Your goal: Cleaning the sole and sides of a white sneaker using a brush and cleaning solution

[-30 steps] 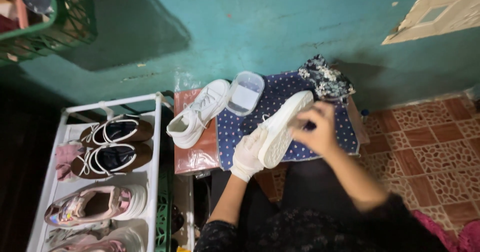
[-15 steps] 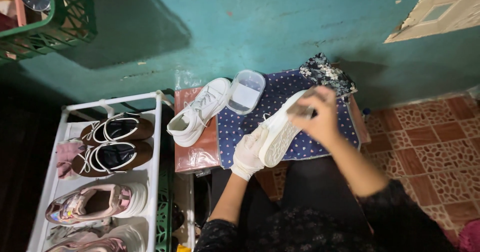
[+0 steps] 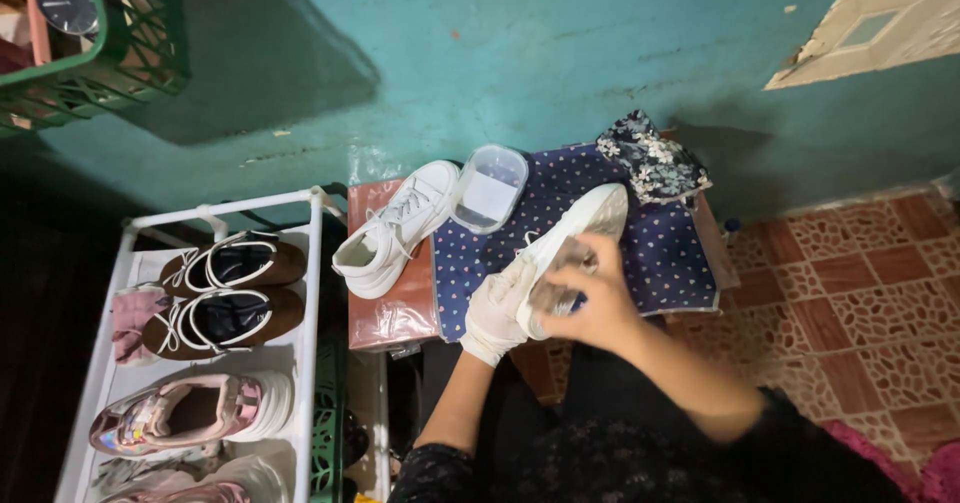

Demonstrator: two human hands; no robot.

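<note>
My left hand (image 3: 497, 308), in a white glove, grips a white sneaker (image 3: 585, 223) by its heel end, sole side turned toward me. My right hand (image 3: 590, 298) is blurred and lies against the sneaker's side, its fingers closed on a small dark object that I cannot make out. The shoe is held over a blue dotted cloth (image 3: 665, 253) that covers a low table. A second white sneaker (image 3: 395, 228) lies on the table's brown left part, next to a clear plastic container (image 3: 490, 188).
A floral dark cloth (image 3: 655, 158) is bunched at the table's far right corner. A white shoe rack (image 3: 315, 293) on the left holds brown sandals (image 3: 225, 293) and pink sneakers (image 3: 190, 413). A green crate (image 3: 130, 43) hangs top left. Teal wall behind, patterned red tiles (image 3: 850, 293) on the right.
My right hand has slid along the held sneaker from its toe end down toward the middle, nearer my left hand. The left hand and shoe have stayed in about the same place.
</note>
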